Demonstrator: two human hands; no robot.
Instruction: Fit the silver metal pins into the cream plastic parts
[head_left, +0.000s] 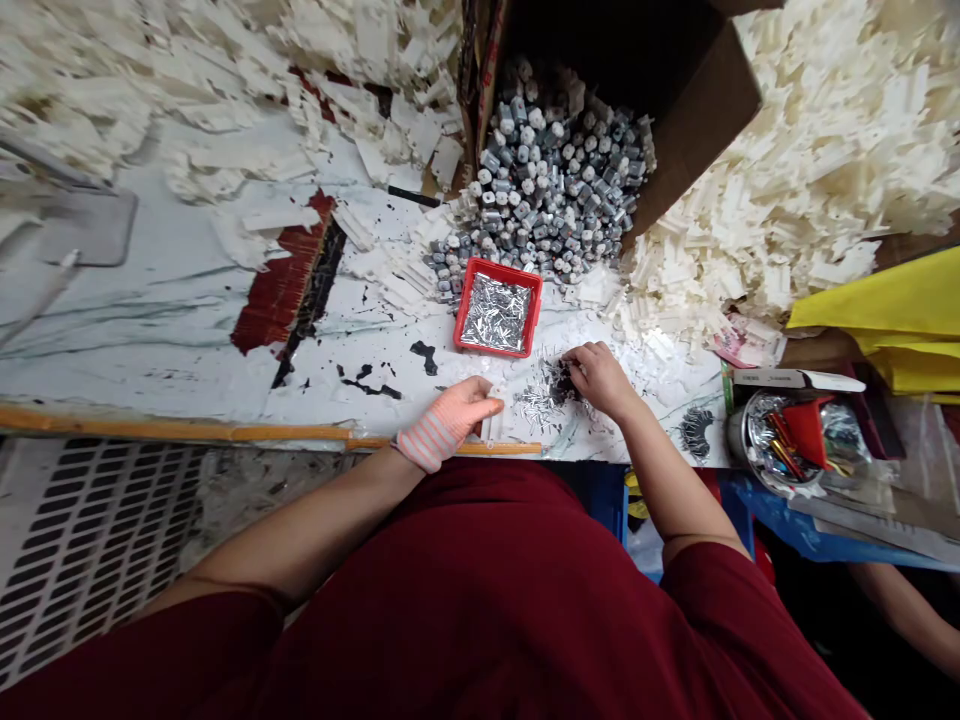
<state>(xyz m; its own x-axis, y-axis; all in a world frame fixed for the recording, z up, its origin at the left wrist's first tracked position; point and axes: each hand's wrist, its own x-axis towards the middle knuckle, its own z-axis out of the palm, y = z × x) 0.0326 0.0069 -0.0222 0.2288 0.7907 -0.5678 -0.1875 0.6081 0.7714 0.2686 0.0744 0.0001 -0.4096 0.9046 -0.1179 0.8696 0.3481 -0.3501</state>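
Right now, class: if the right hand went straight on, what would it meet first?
The right hand would first meet the loose silver metal pins at its fingertips, though depth is unclear.

The person wore a dark red short-sleeved shirt [480,610] and a peach glove [457,415] with a pink-and-white striped cuff [424,445] on the left hand [457,420]; the right hand [600,380] was bare.
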